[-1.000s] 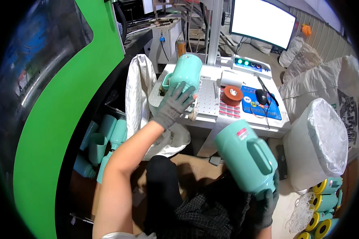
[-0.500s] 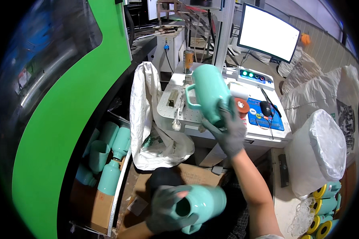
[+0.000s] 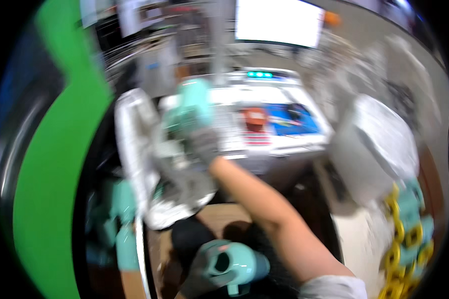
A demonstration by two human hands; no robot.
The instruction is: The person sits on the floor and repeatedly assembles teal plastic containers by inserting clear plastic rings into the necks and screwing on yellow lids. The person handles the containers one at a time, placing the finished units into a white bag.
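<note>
My right hand [image 3: 204,143], in a grey glove, is closed around the lower part of a mint-green jug [image 3: 194,99] with a side handle. That jug is raised, slightly tilted, over the left part of the white workbench [image 3: 229,142], and motion blurs it. Low in front of my body, my gloved left hand [image 3: 203,271] grips a second mint-green jug [image 3: 242,261]. It lies on its side with its dark round opening toward the left and its handle downward.
Mint-green jugs [image 3: 127,246] lie in a bin at left beside a green machine [image 3: 50,199]. A white sack [image 3: 134,134] hangs by the bench, which carries an orange-red roll [image 3: 255,118] and a mouse. At right stand a white bag [image 3: 369,154] and yellow-rimmed jugs [image 3: 409,234].
My view has swung to the right. The right hand has carried its jug leftward over the bench, away from the orange-red roll. The left hand still holds its jug low.
</note>
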